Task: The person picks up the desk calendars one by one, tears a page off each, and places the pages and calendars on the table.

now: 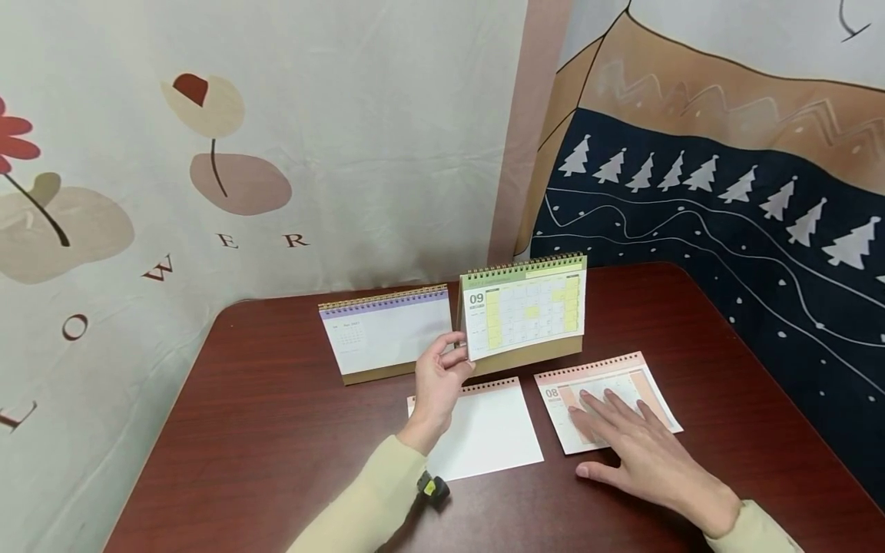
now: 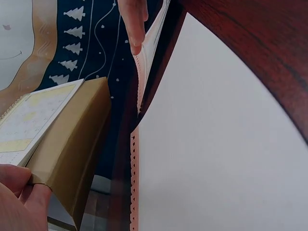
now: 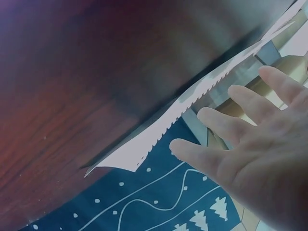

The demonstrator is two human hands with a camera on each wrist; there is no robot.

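My left hand (image 1: 437, 384) grips the left edge of a desk calendar (image 1: 528, 311) with a green header and the number 09. In the left wrist view, thumb and fingers close around the corner of its brown cardboard stand (image 2: 72, 144). Fingers spread, my right hand (image 1: 646, 457) lies flat over a loose calendar page (image 1: 561, 422) marked 08, which has a pink punched top edge. Part of that page is hidden beneath the fingers. Between the hands lies a blank white sheet (image 1: 498, 430), also with a pink punched edge, partly covered by my left hand.
A second desk calendar (image 1: 387, 338) with a purple header stands just left of the green one. Everything sits on a dark red-brown wooden table (image 1: 249, 430). Printed fabric (image 1: 387, 153) hangs behind the table. A small black device (image 1: 434, 489) is on my left wrist.
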